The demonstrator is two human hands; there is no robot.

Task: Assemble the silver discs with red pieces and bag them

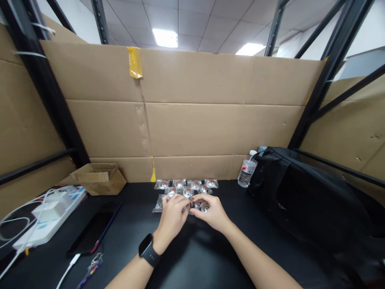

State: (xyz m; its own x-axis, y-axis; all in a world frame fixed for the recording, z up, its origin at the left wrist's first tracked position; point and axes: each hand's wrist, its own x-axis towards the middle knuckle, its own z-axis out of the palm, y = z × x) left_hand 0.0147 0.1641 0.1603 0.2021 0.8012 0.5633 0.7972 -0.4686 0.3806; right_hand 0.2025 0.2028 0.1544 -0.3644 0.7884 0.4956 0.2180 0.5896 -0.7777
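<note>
My left hand [174, 210], with a black watch [149, 249] on its wrist, is closed in a pinch at the edge of a small clear plastic packet. Curled around the same packet is my right hand [210, 210]; a round, shiny metal piece [205, 208] shows between its thumb and fingers. The fingertips of both hands almost meet, so much of the packet is hidden. Just beyond them lie several clear packets [179, 183] in rows, each with a round silvery piece and a red spot. Another packet [158, 203] lies beside my left hand.
At left are an open cardboard box [102, 178], a white power strip [48, 222] with cables, and a dark tablet [94, 230]. A water bottle [247, 170] and a large black bag [303, 200] stand at right. A cardboard wall [192, 128] closes off the back.
</note>
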